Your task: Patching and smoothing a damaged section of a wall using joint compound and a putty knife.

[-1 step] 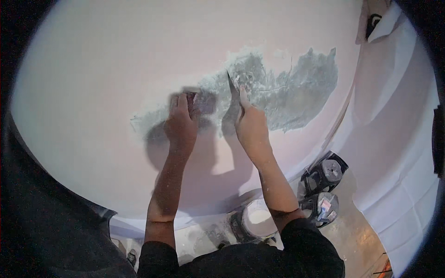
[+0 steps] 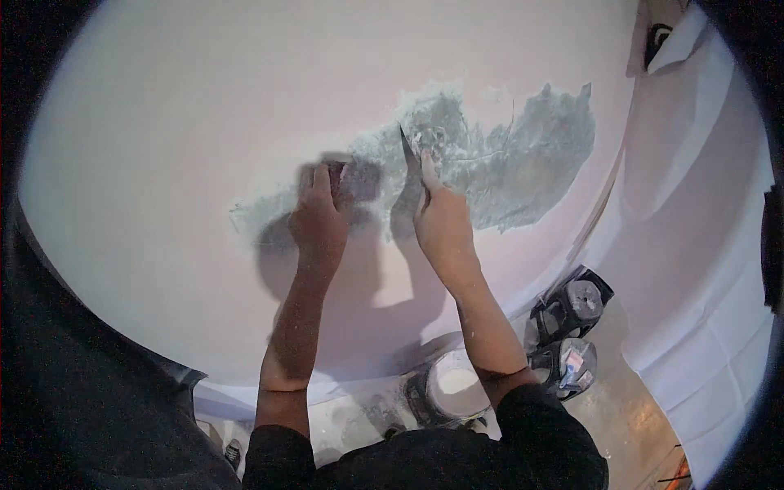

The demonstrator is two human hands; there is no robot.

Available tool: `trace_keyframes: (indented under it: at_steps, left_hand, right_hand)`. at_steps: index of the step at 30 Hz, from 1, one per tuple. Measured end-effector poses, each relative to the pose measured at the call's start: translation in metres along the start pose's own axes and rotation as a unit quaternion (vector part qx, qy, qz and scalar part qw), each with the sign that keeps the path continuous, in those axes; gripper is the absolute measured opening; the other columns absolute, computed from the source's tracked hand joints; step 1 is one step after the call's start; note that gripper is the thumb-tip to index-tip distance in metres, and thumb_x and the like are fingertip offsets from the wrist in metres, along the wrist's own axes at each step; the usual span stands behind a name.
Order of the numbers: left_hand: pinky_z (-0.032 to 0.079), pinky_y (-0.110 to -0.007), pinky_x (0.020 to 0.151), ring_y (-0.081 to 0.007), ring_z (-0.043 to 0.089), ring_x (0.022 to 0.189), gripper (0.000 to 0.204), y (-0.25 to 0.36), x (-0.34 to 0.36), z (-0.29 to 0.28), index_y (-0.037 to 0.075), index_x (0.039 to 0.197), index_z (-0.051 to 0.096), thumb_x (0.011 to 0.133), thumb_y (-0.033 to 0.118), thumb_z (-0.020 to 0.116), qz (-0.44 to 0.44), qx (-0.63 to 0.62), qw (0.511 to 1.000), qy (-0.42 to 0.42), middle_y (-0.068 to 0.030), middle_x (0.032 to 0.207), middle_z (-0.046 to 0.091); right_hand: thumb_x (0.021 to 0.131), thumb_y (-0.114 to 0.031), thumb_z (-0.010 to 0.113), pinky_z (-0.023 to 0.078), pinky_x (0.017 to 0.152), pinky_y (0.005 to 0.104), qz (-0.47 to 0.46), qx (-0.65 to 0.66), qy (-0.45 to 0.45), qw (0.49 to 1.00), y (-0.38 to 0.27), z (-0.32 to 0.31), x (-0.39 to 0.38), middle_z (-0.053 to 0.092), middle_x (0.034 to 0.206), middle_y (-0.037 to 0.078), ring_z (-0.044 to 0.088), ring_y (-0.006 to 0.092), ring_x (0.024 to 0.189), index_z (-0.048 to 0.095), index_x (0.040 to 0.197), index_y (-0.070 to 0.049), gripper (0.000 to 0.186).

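A pale pink wall carries a rough grey patch edged with white plaster. My left hand grips a small dark reddish block or plate at the patch's left part, casting a shadow below. To its right, my right hand is closed on a putty knife, its thin blade seen almost edge-on against the patch and index finger stretched along it. Where the blade's edge meets the surface is hard to tell.
A bucket of white compound stands below, beside two dark plastic stools, the lower holding small packets. White sheeting hangs along the right side. Dark cloth or surface fills the lower left, and a dusty floor shows below.
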State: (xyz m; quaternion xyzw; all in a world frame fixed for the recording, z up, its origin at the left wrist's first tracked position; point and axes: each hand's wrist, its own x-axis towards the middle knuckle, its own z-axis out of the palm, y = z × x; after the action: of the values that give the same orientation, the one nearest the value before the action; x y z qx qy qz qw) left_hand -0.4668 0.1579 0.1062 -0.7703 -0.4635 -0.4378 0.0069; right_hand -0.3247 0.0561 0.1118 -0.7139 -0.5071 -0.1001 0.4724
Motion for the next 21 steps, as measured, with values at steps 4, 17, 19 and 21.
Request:
trace_keyframes:
  at_steps: [4,17,19,21]
  left_hand:
    - [0.049,-0.046,0.092,-0.0391,0.057,0.114,0.068,-0.006,0.0,0.009,0.002,0.133,0.048,0.077,0.026,0.078,0.007,0.008,1.0,0.025,-0.024,0.126,0.056]
    - [0.053,-0.045,0.071,-0.035,0.066,0.09,0.044,-0.025,-0.013,0.007,0.007,0.117,0.052,0.08,0.02,0.073,0.019,-0.002,0.998,0.062,-0.0166,0.099,0.062]
    - [0.053,-0.044,0.071,-0.0348,0.067,0.088,0.044,-0.021,-0.03,0.002,0.006,0.118,0.053,0.081,0.018,0.072,0.004,-0.065,0.995,0.079,-0.018,0.097,0.064]
    - [0.053,-0.043,0.072,-0.0347,0.067,0.086,0.044,-0.024,-0.05,-0.003,0.006,0.12,0.053,0.082,0.016,0.072,-0.014,-0.118,0.988,0.096,-0.0194,0.095,0.066]
  right_hand:
    - [0.09,-0.002,0.047,0.046,0.07,0.0512,-0.028,-0.015,0.021,0.999,0.005,-0.002,0.0,0.059,0.077,0.032,0.061,0.0468,0.075,0.046,0.139,-0.006,0.049]
    - [0.089,-0.002,0.049,0.048,0.068,0.051,-0.003,-0.029,0.011,1.0,-0.004,0.012,-0.016,0.058,0.078,0.032,0.061,0.0475,0.072,0.045,0.141,-0.014,0.054]
    - [0.089,-0.002,0.049,0.048,0.069,0.051,-0.037,-0.022,-0.045,0.998,0.005,0.015,-0.033,0.059,0.081,0.032,0.061,0.0476,0.076,0.043,0.143,-0.015,0.055]
    - [0.089,-0.002,0.05,0.048,0.07,0.0504,-0.039,-0.001,-0.047,0.998,0.004,0.015,-0.032,0.058,0.081,0.031,0.061,0.047,0.077,0.043,0.143,-0.015,0.056]
